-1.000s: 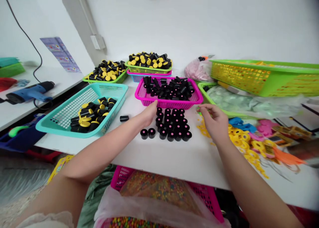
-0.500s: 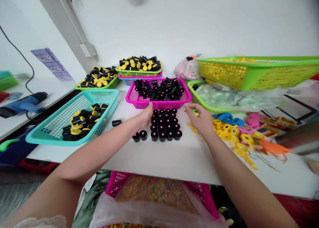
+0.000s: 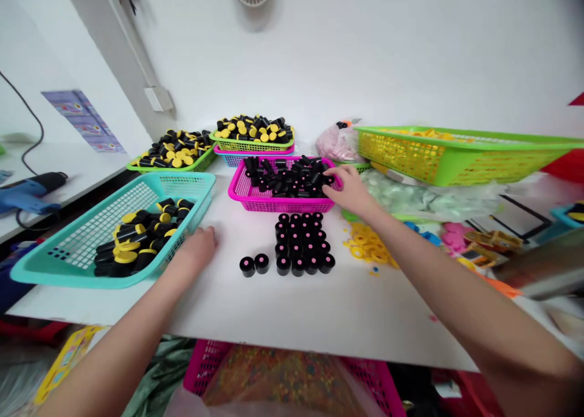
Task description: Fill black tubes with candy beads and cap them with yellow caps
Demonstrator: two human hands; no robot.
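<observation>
Several black cylinders with pink dots on their tops [image 3: 295, 248] stand upright in close rows on the white table. Two more black cylinders [image 3: 261, 263] stand just left of them. My right hand [image 3: 350, 189] is at the right end of the pink basket [image 3: 285, 205], thumb and fingertips closed around one of the loose black cylinders [image 3: 301, 180] heaped inside. Beside the turquoise basket [image 3: 36, 271], my left hand [image 3: 198, 250] rests low on the table with curled fingers; whatever is beneath them is hidden. Black cylinders with yellow caps [image 3: 137, 237] lie in the turquoise basket.
Green baskets [image 3: 207, 160] of yellow-capped cylinders stand at the back. On the right, a large green basket [image 3: 456, 168] sits above bagged pale pieces [image 3: 424, 201], with yellow rings [image 3: 371, 244] in front. A blue heat gun [image 3: 31, 195] lies far left. Below the table edge is another pink basket [image 3: 201, 362].
My left hand has moved left from the rows to where a lone cylinder lay, now out of sight. My right hand has moved up and left to the pink basket. The view has shifted slightly.
</observation>
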